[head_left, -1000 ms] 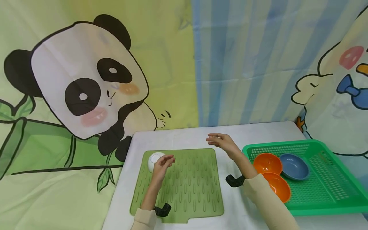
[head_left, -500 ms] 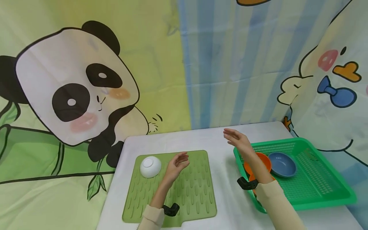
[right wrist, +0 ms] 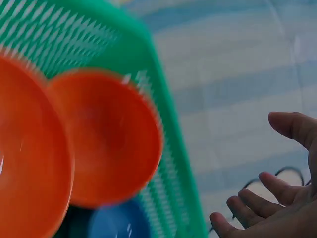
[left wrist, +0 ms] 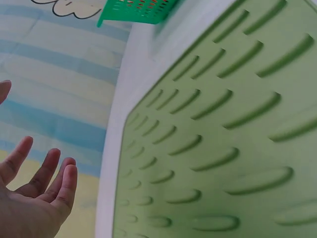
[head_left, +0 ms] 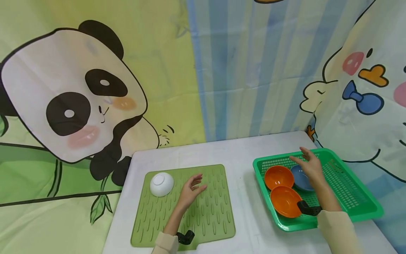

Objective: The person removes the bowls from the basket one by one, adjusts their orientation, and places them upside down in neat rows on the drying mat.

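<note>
Looks to me like a reach into the basket, so here's my two cents. Your right hand [head_left: 310, 165] is up over the green basket [head_left: 361, 212], fingers spread and holding nothing, with the blue bowl [head_left: 299, 178] just below it, partly hidden. The farther orange bowl [head_left: 279, 177] and the nearer orange bowl [head_left: 285, 201] sit just left of that hand, crowding the blue one. I'd take whichever bowl you want by its free rim, thumb inside and fingers outside, and lift straight up so the neighbours don't get dragged. Those glossy sides could be slippery, so pinch firmly. Your left hand [head_left: 190, 190] hangs over the green mat [head_left: 212, 211], fingers loosely apart and nothing in them; keep it clear of the upside-down white bowl [head_left: 161, 187] just to its left.
</note>
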Tool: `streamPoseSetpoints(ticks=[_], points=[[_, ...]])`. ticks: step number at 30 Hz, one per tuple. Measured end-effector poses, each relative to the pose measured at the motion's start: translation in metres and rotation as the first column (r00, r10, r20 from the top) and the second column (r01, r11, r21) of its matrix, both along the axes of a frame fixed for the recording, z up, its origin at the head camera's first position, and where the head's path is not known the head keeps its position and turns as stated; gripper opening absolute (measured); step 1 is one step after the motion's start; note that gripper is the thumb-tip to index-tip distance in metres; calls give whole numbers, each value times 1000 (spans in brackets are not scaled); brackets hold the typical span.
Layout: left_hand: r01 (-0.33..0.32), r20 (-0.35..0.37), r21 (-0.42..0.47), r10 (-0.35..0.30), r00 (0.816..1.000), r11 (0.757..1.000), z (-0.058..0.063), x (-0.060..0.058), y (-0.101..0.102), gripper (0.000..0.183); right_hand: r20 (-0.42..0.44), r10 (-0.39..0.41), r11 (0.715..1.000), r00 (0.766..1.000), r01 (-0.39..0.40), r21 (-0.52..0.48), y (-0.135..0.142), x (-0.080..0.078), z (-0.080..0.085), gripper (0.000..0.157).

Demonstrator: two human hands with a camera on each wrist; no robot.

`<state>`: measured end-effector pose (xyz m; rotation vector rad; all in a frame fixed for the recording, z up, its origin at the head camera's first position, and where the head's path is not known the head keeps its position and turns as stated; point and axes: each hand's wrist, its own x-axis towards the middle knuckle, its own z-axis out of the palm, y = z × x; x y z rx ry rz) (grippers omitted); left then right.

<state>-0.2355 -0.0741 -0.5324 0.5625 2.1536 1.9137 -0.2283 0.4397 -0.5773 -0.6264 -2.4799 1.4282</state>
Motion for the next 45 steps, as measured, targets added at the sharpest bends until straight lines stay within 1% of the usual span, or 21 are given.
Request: streamPoseSetpoints(ticks=[1, 2, 4, 6, 8, 9, 12, 15, 16, 19, 23, 26, 31, 36, 39, 42, 43, 45], points=[[-1, 7, 0, 1, 1000, 1000, -3, 0, -2, 55, 34, -17, 999, 999, 16, 49, 5, 7, 2, 85], [-4, 14, -4, 4, 1000, 1000, -5, 0, -3, 56, 62, -16, 997, 998, 11, 79, 6, 15, 8, 89], [-18, 36, -13, 18, 999, 1000, -10, 0, -6, 56, 136, 13, 993, 991, -28, 114, 2, 33, 29, 96], [-35, 53, -26, 37, 998, 999, -15, 1, -10, 56, 189, 67, 984, 980, -96, 148, -5, 48, 48, 102], [-50, 66, -41, 52, 996, 998, -19, 2, -13, 56, 226, 150, 965, 963, -192, 178, -7, 57, 57, 104], [-57, 68, -49, 60, 996, 997, -21, 3, -14, 56, 242, 183, 952, 953, -233, 199, -7, 59, 58, 106], [-73, 81, -63, 78, 994, 995, -26, 5, -19, 57, 273, 269, 910, 924, -336, 241, -3, 58, 52, 113], [-96, 88, -83, 103, 991, 992, -47, 3, -25, 61, 287, 321, 874, 902, -399, 276, 2, 56, 41, 121], [-100, 94, -88, 108, 990, 991, -54, 3, -27, 63, 288, 333, 867, 898, -411, 281, 3, 55, 38, 122], [-113, 92, -111, 123, 988, 987, -76, -1, -32, 66, 280, 347, 848, 895, -427, 313, 4, 57, 27, 125], [-122, 111, -130, 137, 984, 984, -81, 0, -34, 66, 270, 333, 829, 904, -417, 373, 5, 58, 13, 127], [-131, 123, -133, 148, 981, 982, -82, 0, -34, 66, 260, 320, 822, 911, -403, 403, 5, 57, 8, 128], [-136, 120, -132, 152, 981, 982, -84, 0, -34, 66, 258, 316, 824, 913, -399, 403, 6, 55, 5, 131], [-135, 115, -132, 150, 982, 982, -88, -1, -35, 65, 259, 312, 837, 914, -393, 381, 5, 55, 3, 133], [-131, 113, -138, 147, 983, 982, -89, -2, -36, 66, 255, 305, 840, 918, -385, 383, 5, 54, 2, 132], [-122, 119, -143, 140, 983, 982, -86, -1, -35, 66, 251, 299, 841, 921, -378, 387, 6, 54, 2, 130], [-117, 108, -148, 133, 985, 982, -85, -1, -35, 65, 250, 296, 841, 922, -376, 389, 6, 54, 3, 130], [-110, 118, -134, 126, 985, 985, -77, 1, -34, 64, 248, 297, 843, 922, -375, 386, 6, 53, 3, 130]])
